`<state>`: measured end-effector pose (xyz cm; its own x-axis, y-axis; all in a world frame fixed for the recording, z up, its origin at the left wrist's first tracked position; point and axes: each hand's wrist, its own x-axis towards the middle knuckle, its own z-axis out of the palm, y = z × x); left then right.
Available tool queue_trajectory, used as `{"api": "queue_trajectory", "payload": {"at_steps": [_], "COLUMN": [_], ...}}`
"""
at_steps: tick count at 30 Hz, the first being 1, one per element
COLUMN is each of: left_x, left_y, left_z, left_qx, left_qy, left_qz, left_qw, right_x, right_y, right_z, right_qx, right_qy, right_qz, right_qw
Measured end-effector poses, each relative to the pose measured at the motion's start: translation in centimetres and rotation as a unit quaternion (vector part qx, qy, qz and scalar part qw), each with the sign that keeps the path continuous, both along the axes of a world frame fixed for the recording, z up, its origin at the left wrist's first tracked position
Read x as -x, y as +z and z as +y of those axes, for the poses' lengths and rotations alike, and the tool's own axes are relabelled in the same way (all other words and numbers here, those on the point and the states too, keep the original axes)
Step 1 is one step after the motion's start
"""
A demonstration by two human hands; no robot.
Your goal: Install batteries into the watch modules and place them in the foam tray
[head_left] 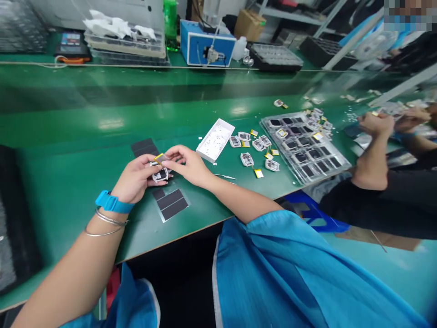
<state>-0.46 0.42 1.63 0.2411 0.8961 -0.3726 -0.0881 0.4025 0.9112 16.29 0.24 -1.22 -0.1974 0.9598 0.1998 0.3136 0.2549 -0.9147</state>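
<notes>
My left hand (pixel 134 177), with a blue band at the wrist, grips a small white watch-like housing (pixel 160 175) with dark parts inside. A silver battery with a yellow edge (pixel 161 158) stands up from the housing. The fingers of my right hand (pixel 186 165) pinch this battery at its right side; the fingertips are partly hidden. Below the hands lies a sheet with black adhesive strips (pixel 172 204), and another dark sheet (pixel 144 147) lies behind them. Just right of my right hand is a white box (pixel 216 139) holding tiny white pieces.
Tweezers (pixel 225 176) lie beside my right forearm. Several housings with batteries (pixel 247 159) are scattered before a clear tray (pixel 303 146) of dark screens. A co-worker's hands (pixel 377 123) are at the right. A blue machine (pixel 206 43) stands on the back shelf.
</notes>
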Motion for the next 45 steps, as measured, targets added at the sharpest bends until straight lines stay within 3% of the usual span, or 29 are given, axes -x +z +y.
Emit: {"api": "queue_trajectory", "payload": {"at_steps": [2, 9, 16, 20, 24, 28, 32, 35, 38, 42, 45], "left_x": [0.0, 0.0, -0.5, -0.1, 0.4, 0.6, 0.6, 0.6, 0.7, 0.8, 0.7], "left_y": [-0.1, 0.2, -0.1, 0.2, 0.2, -0.7, -1.1, -1.0, -1.0, -1.5, -2.0], "left_z": [0.1, 0.1, -0.1, 0.1, 0.5, 0.7, 0.6, 0.4, 0.2, 0.3, 0.5], "left_qx": [0.007, 0.046, 0.04, 0.075, 0.107, 0.089, 0.051, 0.022, -0.011, -0.054, -0.069], "left_qy": [-0.008, -0.037, -0.003, 0.006, 0.013, 0.008, -0.014, -0.02, -0.052, -0.09, -0.099], "left_qz": [0.002, -0.056, -0.01, -0.053, -0.099, -0.087, -0.088, -0.079, -0.068, -0.052, -0.045], "left_qw": [1.0, 0.997, 0.999, 0.996, 0.989, 0.992, 0.995, 0.996, 0.996, 0.993, 0.992], "right_x": [0.0, -0.3, 0.0, 0.1, -0.2, -0.1, 0.2, 0.3, 0.2, 0.3, 0.6], "right_y": [-0.2, 0.2, 0.1, 0.3, 0.3, 0.2, 0.3, -0.3, -1.5, -2.6, -2.7], "right_z": [0.2, -0.1, -0.6, -0.5, 0.0, 0.2, 0.0, 0.2, 0.9, 1.8, 1.7], "right_qx": [0.017, -0.061, -0.148, -0.197, -0.205, -0.188, -0.165, -0.137, -0.03, 0.133, 0.126], "right_qy": [0.007, -0.029, -0.009, 0.032, 0.057, 0.065, 0.068, 0.031, 0.009, 0.121, 0.152], "right_qz": [0.043, 0.034, -0.11, -0.215, -0.288, -0.303, -0.255, -0.167, -0.012, 0.112, 0.124], "right_qw": [0.999, 0.997, 0.983, 0.956, 0.934, 0.932, 0.95, 0.976, 0.999, 0.977, 0.973]}}
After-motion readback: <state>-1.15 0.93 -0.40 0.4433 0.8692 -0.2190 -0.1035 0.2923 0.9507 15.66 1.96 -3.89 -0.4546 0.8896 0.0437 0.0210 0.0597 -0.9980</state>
